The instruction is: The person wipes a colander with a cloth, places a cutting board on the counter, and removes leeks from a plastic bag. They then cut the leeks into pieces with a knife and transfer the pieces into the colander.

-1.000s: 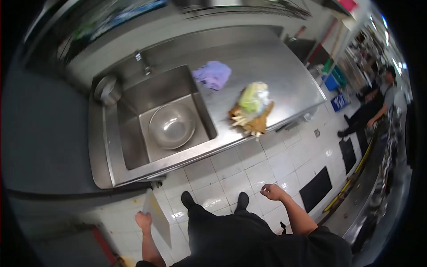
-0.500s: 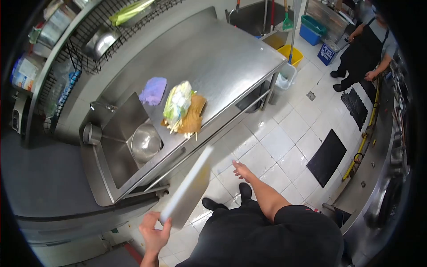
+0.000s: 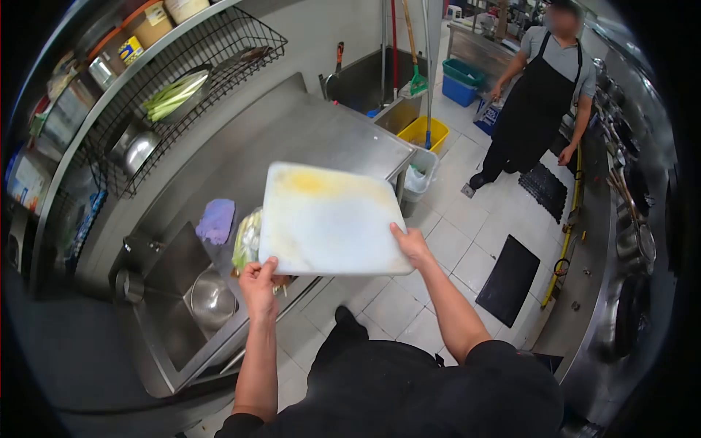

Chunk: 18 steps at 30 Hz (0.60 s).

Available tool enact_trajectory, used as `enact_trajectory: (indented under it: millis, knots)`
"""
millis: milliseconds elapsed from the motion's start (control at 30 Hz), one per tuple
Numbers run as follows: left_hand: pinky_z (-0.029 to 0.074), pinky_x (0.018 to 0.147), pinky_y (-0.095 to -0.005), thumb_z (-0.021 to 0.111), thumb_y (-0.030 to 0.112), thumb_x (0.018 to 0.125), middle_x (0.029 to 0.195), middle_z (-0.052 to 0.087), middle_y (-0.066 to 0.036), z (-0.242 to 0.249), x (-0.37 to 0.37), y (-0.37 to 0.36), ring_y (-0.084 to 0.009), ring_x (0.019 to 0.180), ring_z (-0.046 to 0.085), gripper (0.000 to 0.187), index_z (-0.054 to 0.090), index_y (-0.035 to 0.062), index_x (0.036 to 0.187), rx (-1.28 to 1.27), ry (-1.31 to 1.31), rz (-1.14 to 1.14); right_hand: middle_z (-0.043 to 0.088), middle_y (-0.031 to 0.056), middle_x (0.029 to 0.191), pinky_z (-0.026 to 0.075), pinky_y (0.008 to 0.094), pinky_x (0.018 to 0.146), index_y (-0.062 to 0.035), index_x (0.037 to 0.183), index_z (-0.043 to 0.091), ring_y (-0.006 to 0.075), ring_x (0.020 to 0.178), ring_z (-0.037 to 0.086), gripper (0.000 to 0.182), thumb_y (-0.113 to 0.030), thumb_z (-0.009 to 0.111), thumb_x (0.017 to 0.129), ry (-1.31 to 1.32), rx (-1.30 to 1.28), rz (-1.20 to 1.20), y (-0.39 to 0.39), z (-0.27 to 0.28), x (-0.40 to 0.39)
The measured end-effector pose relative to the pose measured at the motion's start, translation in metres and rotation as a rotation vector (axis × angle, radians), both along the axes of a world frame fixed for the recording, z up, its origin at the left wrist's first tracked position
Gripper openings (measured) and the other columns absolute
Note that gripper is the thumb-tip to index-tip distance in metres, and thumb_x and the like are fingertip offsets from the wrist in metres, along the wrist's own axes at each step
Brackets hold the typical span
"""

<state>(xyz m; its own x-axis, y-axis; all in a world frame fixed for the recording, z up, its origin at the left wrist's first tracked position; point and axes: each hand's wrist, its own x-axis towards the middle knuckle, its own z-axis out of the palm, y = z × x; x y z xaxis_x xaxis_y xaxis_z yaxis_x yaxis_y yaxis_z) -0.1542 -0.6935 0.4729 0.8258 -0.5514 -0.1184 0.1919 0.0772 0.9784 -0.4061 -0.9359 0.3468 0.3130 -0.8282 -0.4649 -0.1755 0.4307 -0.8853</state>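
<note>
A white cutting board [image 3: 332,226] with a yellow stain near its far edge is held up in front of me. My left hand [image 3: 260,288] grips its near left corner, thumb on top. At the near right side, my right hand [image 3: 410,247] is closed on the board's edge. Partly hidden behind the board, a pile of green vegetables in clear plastic [image 3: 248,237] lies on the steel counter [image 3: 255,139]. Beside that pile is a crumpled purple cloth [image 3: 216,221].
Left of the counter is a sink [image 3: 171,306] with a metal bowl [image 3: 212,299] inside. A wire shelf [image 3: 241,44] above carries pans and celery [image 3: 177,96]. A co-worker [image 3: 544,95] in a black apron stands at the right aisle, near a yellow bucket [image 3: 426,135] and black mats [image 3: 509,281].
The cutting board has swung up from edge-on to face me and now lies over the counter's edge. My right hand has taken hold of it. The co-worker has come closer into view.
</note>
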Motion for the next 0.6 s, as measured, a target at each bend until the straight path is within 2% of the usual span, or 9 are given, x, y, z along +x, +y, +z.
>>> enact_trajectory:
  millis: [33,100,167,200,267,367,433,500,600]
  knots:
    - [0.051,0.069,-0.0257,0.074,0.008,0.087,0.078,0.065,-0.008,-0.012,0.006,-0.011,-0.0141,0.068,0.061,0.016,0.062,-0.0004,0.091,0.101,0.073,0.023,0.070,0.0213,0.113,0.053,0.0446,0.094,0.0083,0.126,0.061,0.0318,0.101,0.070,0.065,-0.048,0.067,0.095,0.063,-0.052,0.065,-0.016,0.003,-0.002]
    - [0.054,0.069,-0.0297,0.074,0.012,0.087,0.081,0.066,-0.009,-0.047,0.025,-0.030,-0.0192,0.068,0.062,0.019,0.062,-0.0007,0.094,0.018,0.238,-0.052,0.073,0.0226,0.106,0.054,0.0444,0.092,0.0107,0.120,0.064,0.0343,0.095,0.072,0.064,-0.048,0.066,0.095,0.144,-0.123,0.114,-0.064,0.011,-0.002]
    - [0.054,0.074,-0.0347,0.073,0.016,0.088,0.093,0.066,-0.012,-0.065,0.028,-0.047,-0.0228,0.075,0.063,0.023,0.062,0.0017,0.102,0.079,0.538,-0.129,0.070,0.0298,0.111,0.052,0.0434,0.095,0.0146,0.118,0.064,0.0388,0.103,0.070,0.070,-0.051,0.062,0.095,0.555,-0.439,0.319,-0.112,0.013,0.002]
    - [0.054,0.074,-0.0347,0.073,0.016,0.088,0.093,0.066,-0.012,-0.077,0.027,-0.053,-0.0228,0.075,0.063,0.023,0.062,0.0017,0.102,0.089,0.564,-0.133,0.070,0.0298,0.111,0.052,0.0434,0.095,0.0146,0.118,0.064,0.0388,0.103,0.070,0.070,-0.051,0.062,0.095,0.578,-0.425,0.322,-0.132,0.022,0.008]
    - [0.054,0.080,-0.0397,0.074,0.023,0.088,0.107,0.064,-0.014,-0.096,0.031,-0.076,-0.0249,0.083,0.063,0.031,0.061,0.0057,0.110,0.190,0.882,-0.296,0.066,0.0344,0.118,0.050,0.0436,0.098,0.0164,0.123,0.060,0.0429,0.111,0.066,0.074,-0.053,0.057,0.096,0.830,-0.357,0.456,-0.178,0.037,0.028]
    - [0.053,0.085,-0.0413,0.076,0.028,0.088,0.111,0.062,-0.014,-0.111,0.028,-0.119,-0.0255,0.086,0.063,0.039,0.060,0.0087,0.117,0.260,0.892,-0.352,0.064,0.0343,0.122,0.049,0.0462,0.100,0.0152,0.126,0.059,0.0439,0.116,0.063,0.073,-0.052,0.055,0.098,0.866,-0.377,0.442,-0.216,0.037,0.045]
    - [0.053,0.086,-0.0415,0.075,0.032,0.091,0.113,0.064,-0.013,-0.117,0.032,-0.145,-0.0261,0.087,0.065,0.044,0.059,0.0072,0.122,0.305,0.914,-0.336,0.063,0.0347,0.123,0.049,0.0471,0.101,0.0154,0.126,0.058,0.0446,0.117,0.062,0.072,-0.051,0.054,0.098,0.892,-0.399,0.432,-0.237,0.028,0.058]
    - [0.053,0.087,-0.0423,0.073,0.035,0.093,0.112,0.066,-0.013,-0.125,0.035,-0.159,-0.0266,0.088,0.068,0.048,0.057,0.0049,0.127,0.357,0.827,-0.446,0.063,0.0351,0.123,0.048,0.0479,0.101,0.0157,0.126,0.058,0.0452,0.119,0.061,0.070,-0.049,0.054,0.099,0.906,-0.413,0.435,-0.251,0.019,0.072]
    - [0.056,0.085,-0.0404,0.072,0.036,0.094,0.113,0.067,-0.015,-0.136,0.030,-0.181,-0.0263,0.089,0.070,0.053,0.056,-0.0004,0.129,0.404,0.828,-0.486,0.063,0.0324,0.126,0.049,0.0499,0.102,0.0100,0.120,0.064,0.0450,0.118,0.061,0.059,-0.045,0.056,0.100,0.939,-0.508,0.399,-0.288,0.005,0.096]
